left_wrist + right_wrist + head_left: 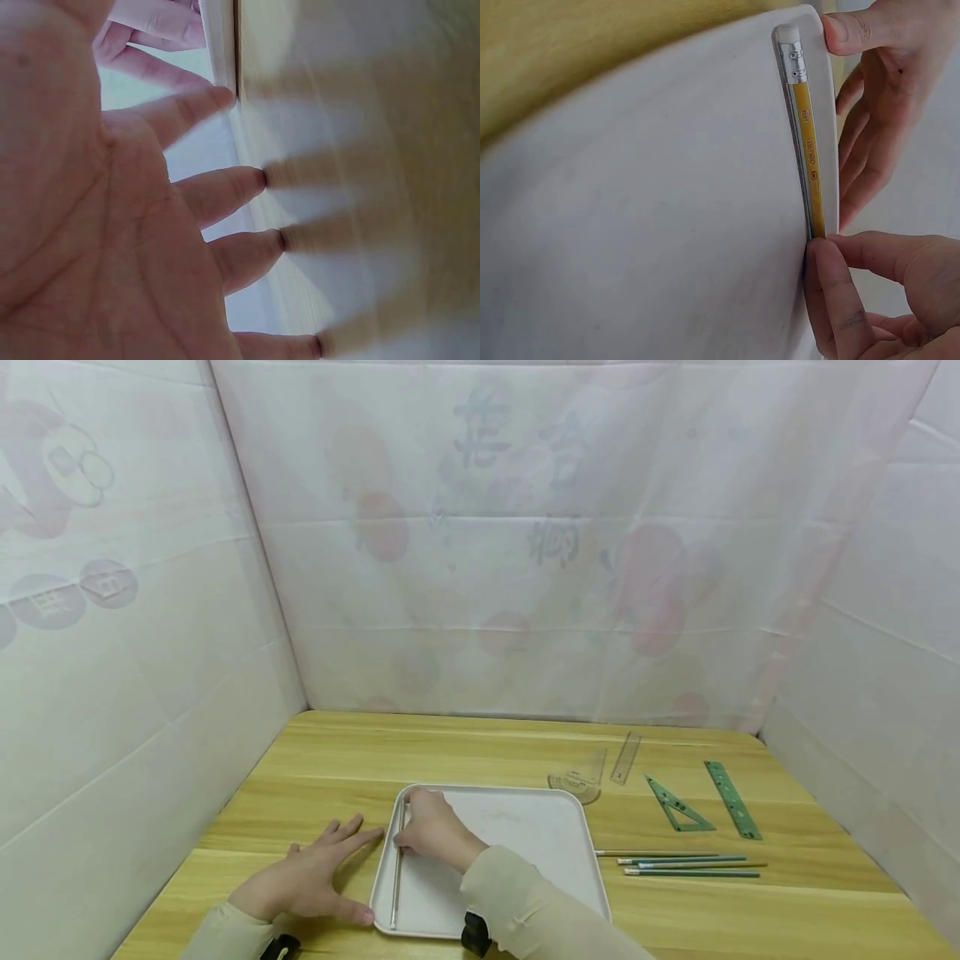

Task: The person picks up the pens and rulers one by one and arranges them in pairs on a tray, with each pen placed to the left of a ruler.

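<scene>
A yellow pencil (pixel 811 142) with a white eraser end lies along the left side of a white tray (pixel 532 860). My right hand (pixel 437 832) pinches it between thumb and fingers, as the right wrist view shows close up. Its eraser end points toward the tray's near left corner. Spread out beside the tray's left rim is my left hand (pixel 311 877), its thumb at the near corner and its index fingertip by the rim. The other left fingertips rest on the wooden table (pixel 337 752). Part of the pencil is hidden by my right hand.
Several pencils (pixel 690 874) lie right of the tray. Behind them are a green set square (pixel 660 793) and a green ruler (pixel 732 800). A clear protractor (pixel 581 792), clear set square (pixel 596 768) and clear ruler (pixel 626 758) lie near the tray's far right corner.
</scene>
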The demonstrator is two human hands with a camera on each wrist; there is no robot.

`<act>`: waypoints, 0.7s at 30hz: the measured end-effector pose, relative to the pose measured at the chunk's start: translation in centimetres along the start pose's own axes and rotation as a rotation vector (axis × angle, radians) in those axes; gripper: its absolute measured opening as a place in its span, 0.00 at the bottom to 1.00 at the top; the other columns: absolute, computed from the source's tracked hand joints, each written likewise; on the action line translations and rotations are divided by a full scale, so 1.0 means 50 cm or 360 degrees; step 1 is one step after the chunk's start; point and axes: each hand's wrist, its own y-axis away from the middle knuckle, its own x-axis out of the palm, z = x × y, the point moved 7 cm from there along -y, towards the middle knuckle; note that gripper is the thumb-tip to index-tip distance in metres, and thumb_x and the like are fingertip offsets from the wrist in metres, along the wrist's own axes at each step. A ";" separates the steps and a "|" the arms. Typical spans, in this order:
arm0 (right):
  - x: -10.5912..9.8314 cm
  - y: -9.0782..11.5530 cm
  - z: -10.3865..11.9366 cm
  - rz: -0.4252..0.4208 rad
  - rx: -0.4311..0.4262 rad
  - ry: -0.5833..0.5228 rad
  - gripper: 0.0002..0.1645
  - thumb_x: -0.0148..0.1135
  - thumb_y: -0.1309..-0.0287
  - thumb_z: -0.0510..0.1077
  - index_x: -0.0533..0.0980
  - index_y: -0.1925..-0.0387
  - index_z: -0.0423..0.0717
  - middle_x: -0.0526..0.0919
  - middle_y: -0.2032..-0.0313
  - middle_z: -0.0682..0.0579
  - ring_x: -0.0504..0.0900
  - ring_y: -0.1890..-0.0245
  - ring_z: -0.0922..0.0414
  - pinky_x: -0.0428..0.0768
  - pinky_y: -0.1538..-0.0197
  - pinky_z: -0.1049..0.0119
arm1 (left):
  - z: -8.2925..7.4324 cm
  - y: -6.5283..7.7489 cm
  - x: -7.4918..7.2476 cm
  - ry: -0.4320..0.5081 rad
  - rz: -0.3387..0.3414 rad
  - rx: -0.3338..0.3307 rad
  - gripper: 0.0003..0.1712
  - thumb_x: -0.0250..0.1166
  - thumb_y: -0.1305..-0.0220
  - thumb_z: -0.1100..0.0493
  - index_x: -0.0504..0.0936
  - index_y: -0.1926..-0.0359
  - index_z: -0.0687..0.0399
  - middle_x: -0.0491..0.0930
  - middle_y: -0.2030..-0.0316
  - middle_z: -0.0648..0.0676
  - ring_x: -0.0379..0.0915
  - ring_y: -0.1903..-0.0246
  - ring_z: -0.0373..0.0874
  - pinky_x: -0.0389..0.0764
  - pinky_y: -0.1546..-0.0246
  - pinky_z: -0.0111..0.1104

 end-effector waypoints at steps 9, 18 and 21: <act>0.004 -0.003 -0.001 -0.0014 0.0033 -0.0026 0.30 0.78 0.43 0.30 0.78 0.40 0.27 0.84 0.77 0.50 0.85 0.79 0.60 0.85 0.75 0.71 | 0.000 -0.001 0.001 0.0011 0.0016 -0.0022 0.64 0.84 0.50 0.34 0.64 0.18 0.48 0.54 0.18 0.75 0.46 0.23 0.88 0.46 0.48 0.95; 0.006 -0.003 0.002 -0.0001 0.0026 -0.0043 0.28 0.76 0.40 0.31 0.79 0.40 0.26 0.85 0.78 0.50 0.86 0.79 0.60 0.85 0.74 0.71 | 0.000 0.000 -0.001 0.0018 0.0011 -0.0002 0.65 0.83 0.50 0.34 0.62 0.16 0.47 0.53 0.18 0.75 0.45 0.23 0.89 0.45 0.48 0.95; 0.006 -0.002 0.004 0.0005 0.0019 -0.0028 0.26 0.75 0.39 0.32 0.79 0.40 0.27 0.85 0.78 0.50 0.86 0.79 0.60 0.85 0.74 0.71 | 0.002 0.002 0.000 0.0026 -0.0001 0.0019 0.64 0.83 0.49 0.33 0.63 0.17 0.45 0.53 0.18 0.76 0.45 0.23 0.89 0.45 0.48 0.95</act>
